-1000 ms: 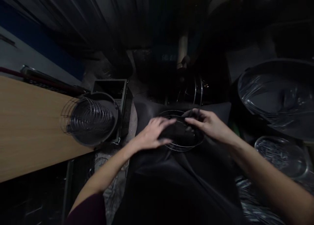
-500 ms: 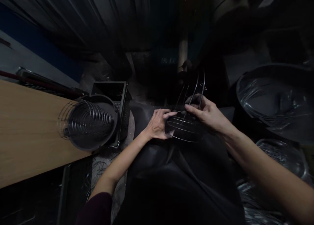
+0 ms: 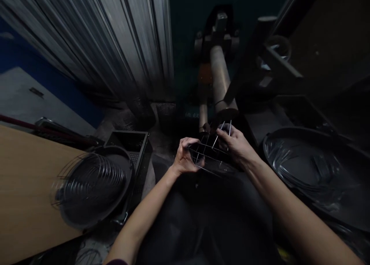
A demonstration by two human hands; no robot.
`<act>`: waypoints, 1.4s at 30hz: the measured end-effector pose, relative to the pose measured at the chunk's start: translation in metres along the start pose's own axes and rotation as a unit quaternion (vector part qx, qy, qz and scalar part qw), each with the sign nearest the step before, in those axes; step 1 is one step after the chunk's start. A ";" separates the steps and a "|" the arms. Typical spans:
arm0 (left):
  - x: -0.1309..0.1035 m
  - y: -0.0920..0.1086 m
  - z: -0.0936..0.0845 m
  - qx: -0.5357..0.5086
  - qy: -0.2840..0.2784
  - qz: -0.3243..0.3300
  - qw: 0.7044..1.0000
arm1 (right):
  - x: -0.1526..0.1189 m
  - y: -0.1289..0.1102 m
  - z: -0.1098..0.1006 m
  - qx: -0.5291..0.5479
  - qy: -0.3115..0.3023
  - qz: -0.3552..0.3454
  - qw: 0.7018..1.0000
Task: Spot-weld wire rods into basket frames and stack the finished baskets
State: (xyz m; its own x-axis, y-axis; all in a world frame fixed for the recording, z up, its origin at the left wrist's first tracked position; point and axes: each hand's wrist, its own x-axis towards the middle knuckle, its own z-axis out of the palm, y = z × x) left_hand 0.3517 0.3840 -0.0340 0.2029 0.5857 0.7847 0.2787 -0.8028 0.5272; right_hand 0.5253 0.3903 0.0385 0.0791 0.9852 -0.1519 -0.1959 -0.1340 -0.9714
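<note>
A round wire basket frame (image 3: pixel 210 151) of thin metal rods is held up between both hands, in front of a dark machine with a pale cylinder (image 3: pixel 219 74). My left hand (image 3: pixel 185 157) grips its left rim, fingers curled over the wires. My right hand (image 3: pixel 235 145) holds its right side, with loose wire ends sticking up past the fingers. A dark apron (image 3: pixel 208 222) covers my lap below the frame.
A stack of finished wire frames (image 3: pixel 86 184) lies in a dark tub on the wooden table (image 3: pixel 23 195) at the left. A black crate (image 3: pixel 131 141) stands behind it. A large tub lined with plastic (image 3: pixel 312 168) sits at the right. Corrugated metal wall (image 3: pixel 110 45) behind.
Both hands lifted the wire frame off my lap and carried it up and forward toward the machine. The view tilted upward, showing more of the machine and wall.
</note>
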 end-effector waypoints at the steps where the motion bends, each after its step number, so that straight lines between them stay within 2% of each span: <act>1: 0.002 -0.003 0.001 0.004 0.001 -0.002 1.000 | 0.004 -0.001 0.001 -0.002 -0.001 -0.005 1.000; 11: 0.018 -0.016 0.002 0.005 -0.020 -0.036 0.999 | 0.025 -0.009 0.003 -0.046 0.004 -0.009 0.999; 18: 0.030 -0.020 0.001 0.010 -0.043 -0.056 0.997 | 0.043 -0.001 0.001 -0.010 0.022 -0.013 1.000; 24: 0.031 -0.024 0.001 -0.009 -0.043 -0.054 0.998 | 0.042 0.000 0.003 -0.011 0.019 -0.035 0.999; 26: 0.031 -0.025 0.001 -0.018 -0.050 -0.063 0.997 | 0.041 -0.002 0.004 -0.003 0.045 -0.032 0.998; 28: 0.030 -0.025 0.000 -0.019 -0.055 -0.074 0.996 | 0.042 -0.004 0.005 0.029 0.097 -0.030 0.994; 31: 0.028 -0.025 -0.002 -0.015 -0.040 -0.083 0.996 | 0.043 -0.008 0.007 0.061 0.148 -0.016 0.987; 38: 0.021 -0.027 -0.005 -0.020 -0.036 -0.094 0.995 | 0.037 -0.014 0.011 0.010 0.063 -0.004 0.998; 42: 0.019 -0.031 -0.007 -0.013 -0.029 -0.087 0.996 | 0.036 -0.014 0.014 -0.002 0.043 -0.008 0.999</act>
State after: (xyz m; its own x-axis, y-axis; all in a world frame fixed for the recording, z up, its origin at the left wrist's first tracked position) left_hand 0.3403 0.4195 -0.0330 0.2076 0.7208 0.6614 0.2906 -0.6910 0.6618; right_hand 0.5175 0.4291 0.0495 0.1652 0.9747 -0.1507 -0.1900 -0.1184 -0.9746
